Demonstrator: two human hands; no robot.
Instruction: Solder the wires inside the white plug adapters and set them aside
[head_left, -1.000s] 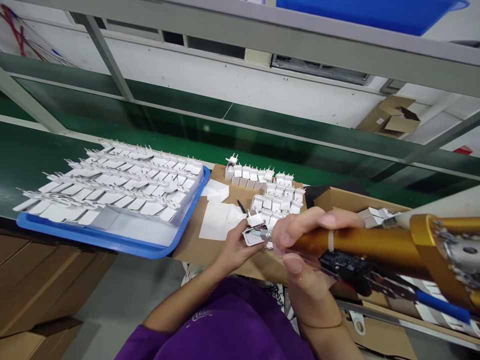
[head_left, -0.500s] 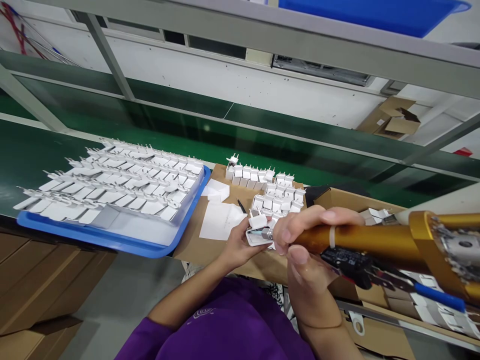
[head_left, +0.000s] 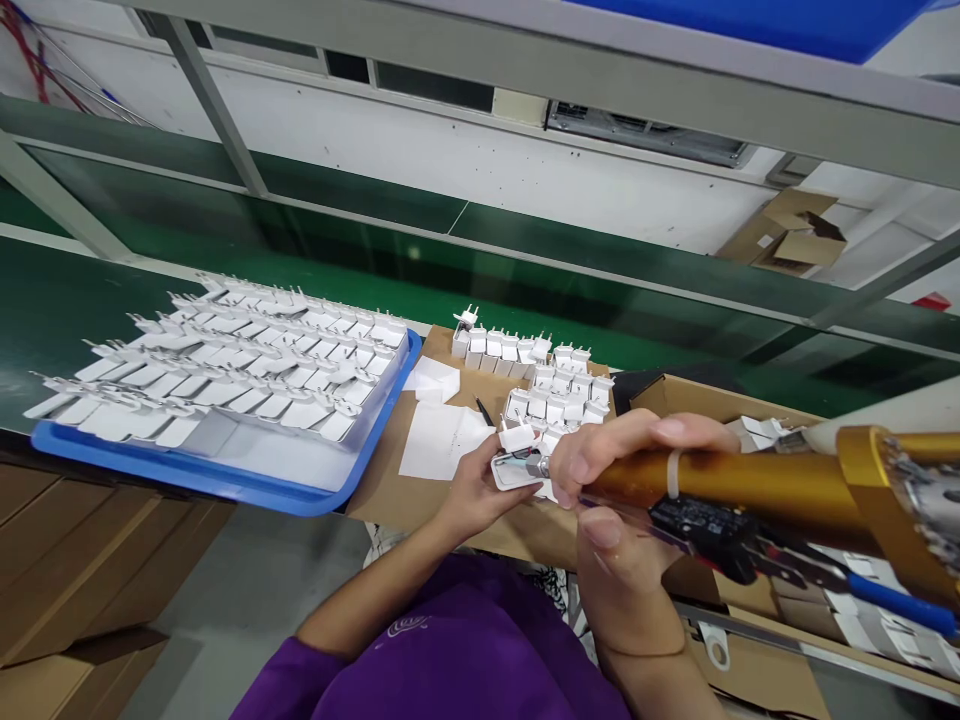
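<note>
Work on one white plug housing (head_left: 516, 482) looks to be midway: the pronged cap (head_left: 517, 436) sits raised above it, and the pale blue tip of a gold-coloured tool (head_left: 750, 485) points into its open side. The left hand (head_left: 474, 488) has its fingers closed around this housing, just above the near edge of a brown cardboard sheet (head_left: 386, 490) on the desk (head_left: 60, 310). The right hand (head_left: 630, 490) is wrapped around the tool's front end, thumb underneath.

On the left, a blue tray (head_left: 300, 495) bears pieces in rows over most of its area, with a bare strip at the near right. A smaller cluster (head_left: 555, 385) stands on the far right of the cardboard. Many pieces in both groups appear to have lifted caps, so they seem not to be closed up yet; which of them the tool has already served cannot be told.

Counted: one housing in hand, one tool, one tray, one pen (head_left: 483, 410), one flat paper sheet (head_left: 442, 440) and one folded paper (head_left: 433, 380) beyond it. The tray shows about five rows, too crowded to count singly. The cluster has a far row of roughly seven, plus a block partly hidden by the right hand.
</note>
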